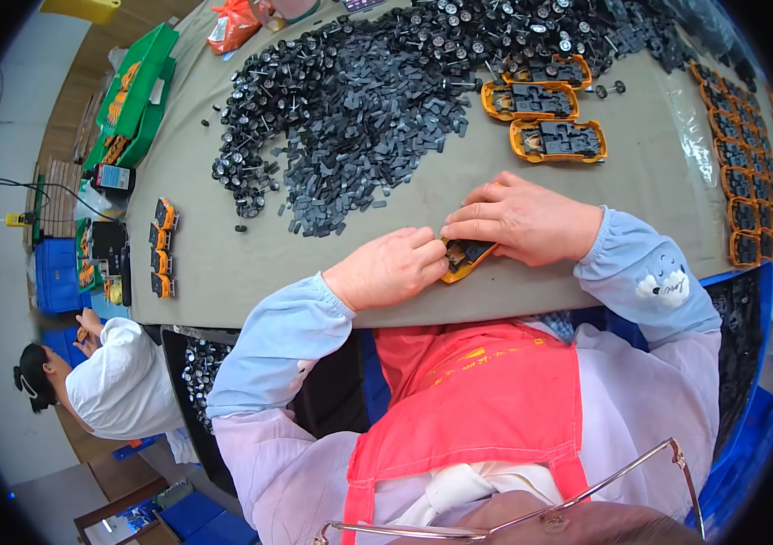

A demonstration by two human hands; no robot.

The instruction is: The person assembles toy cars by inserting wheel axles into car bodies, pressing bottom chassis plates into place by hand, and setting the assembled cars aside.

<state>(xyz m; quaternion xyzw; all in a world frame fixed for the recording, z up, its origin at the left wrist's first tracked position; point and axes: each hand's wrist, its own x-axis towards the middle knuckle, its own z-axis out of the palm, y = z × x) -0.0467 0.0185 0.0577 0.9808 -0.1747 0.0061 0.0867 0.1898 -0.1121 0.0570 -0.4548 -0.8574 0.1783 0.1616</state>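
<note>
Near the table's front edge, both of my hands are closed round one orange toy car body [461, 269], whose black inner side shows between them. My left hand [393, 268] pinches its left side with bent fingers. Across the far and right part lies my right hand [527, 221], its fingers wrapped over the body and hiding much of it. Just beyond my right hand, an orange toy car shell with a black chassis [559, 141] rests underside up. Two more such shells [531, 102] sit behind it.
Small black flat pieces [359, 127] form a big heap, with wheels on axles [246, 168] piled around it. Rows of orange car shells [742, 182] line the right edge; several toy cars [162, 247] stand at left. Beyond are green crates [137, 95] and another person [128, 381].
</note>
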